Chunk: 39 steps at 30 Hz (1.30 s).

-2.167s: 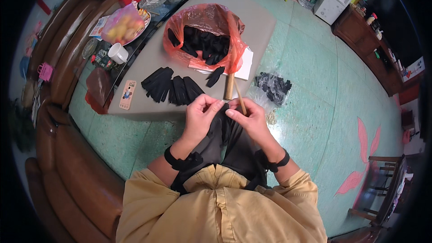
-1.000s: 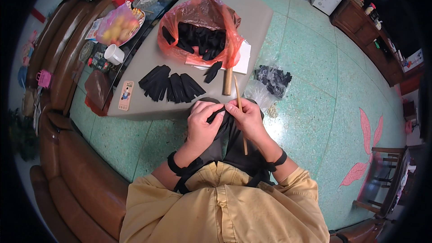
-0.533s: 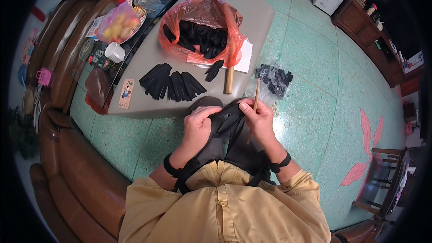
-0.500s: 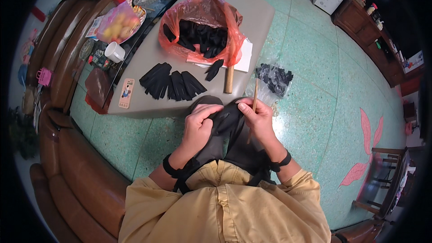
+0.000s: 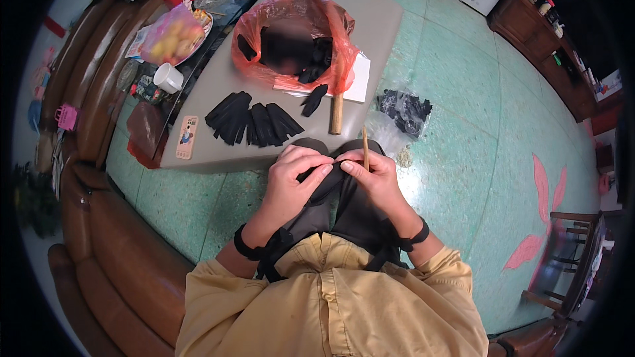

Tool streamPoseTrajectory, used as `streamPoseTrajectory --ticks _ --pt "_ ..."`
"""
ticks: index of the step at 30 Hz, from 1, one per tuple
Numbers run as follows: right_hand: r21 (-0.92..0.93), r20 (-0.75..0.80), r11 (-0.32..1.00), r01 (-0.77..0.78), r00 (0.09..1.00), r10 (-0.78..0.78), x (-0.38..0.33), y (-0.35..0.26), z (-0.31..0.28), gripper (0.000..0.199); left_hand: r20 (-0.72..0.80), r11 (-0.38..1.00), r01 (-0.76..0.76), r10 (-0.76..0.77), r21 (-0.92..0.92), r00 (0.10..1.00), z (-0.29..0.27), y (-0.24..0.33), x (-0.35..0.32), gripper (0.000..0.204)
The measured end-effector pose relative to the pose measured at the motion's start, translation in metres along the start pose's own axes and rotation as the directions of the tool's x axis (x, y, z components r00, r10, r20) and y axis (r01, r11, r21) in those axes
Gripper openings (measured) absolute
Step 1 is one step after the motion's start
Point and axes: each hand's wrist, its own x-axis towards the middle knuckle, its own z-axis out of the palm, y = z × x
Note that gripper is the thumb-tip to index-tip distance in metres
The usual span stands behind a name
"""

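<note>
1. Left hand (image 5: pixel 291 182): thumb and fingers are pinching together on the black fabric piece (image 5: pixel 325 192); a slackening grip could be dropping it between the knees.
2. Black fabric piece: it is hanging between the hands, blending with the dark trousers (image 5: pixel 313 217), so edges may be going unseen; looking soft, matt, partly hidden.
3. Right hand (image 5: pixel 376 178): bent fingers are holding the wooden stick (image 5: pixel 366 145), fingertips meeting the fabric; the stick is looking slim, tan, pointing far.

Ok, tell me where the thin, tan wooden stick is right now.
In the head view, the thin, tan wooden stick is in the right hand, right of centre, its upper tip just right of the thick brown wooden rod.
</note>
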Motion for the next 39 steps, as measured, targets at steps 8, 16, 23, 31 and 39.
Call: streamPoseTrajectory --ticks 8,16,23,31,39 --pt "0.108 -0.002 0.994 -0.033 0.999 0.033 -0.001 0.001 0.001 0.016 -0.015 0.947 -0.212 0.222 0.242 0.975 0.001 0.003 0.002 0.012" --pt "0.121 -0.029 0.989 -0.088 0.995 0.092 -0.001 -0.003 0.009 0.019 -0.030 0.925 -0.212 0.233 0.315 0.972 0.009 0.008 0.003 0.015" --pt "0.242 -0.007 0.968 0.063 0.998 -0.063 0.001 0.008 -0.001 0.015 -0.067 0.985 -0.137 0.145 0.108 0.987 0.002 0.008 -0.002 0.016" --pt "0.194 -0.046 0.976 0.102 0.994 -0.095 0.000 0.002 0.000 0.013 -0.076 0.979 -0.173 0.182 0.109 0.980 0.004 0.008 0.000 0.014" --pt "0.065 0.001 0.996 0.062 0.998 -0.062 -0.002 -0.014 0.001 0.015 -0.075 0.955 -0.229 0.246 0.188 0.966 0.002 0.012 0.003 0.019"
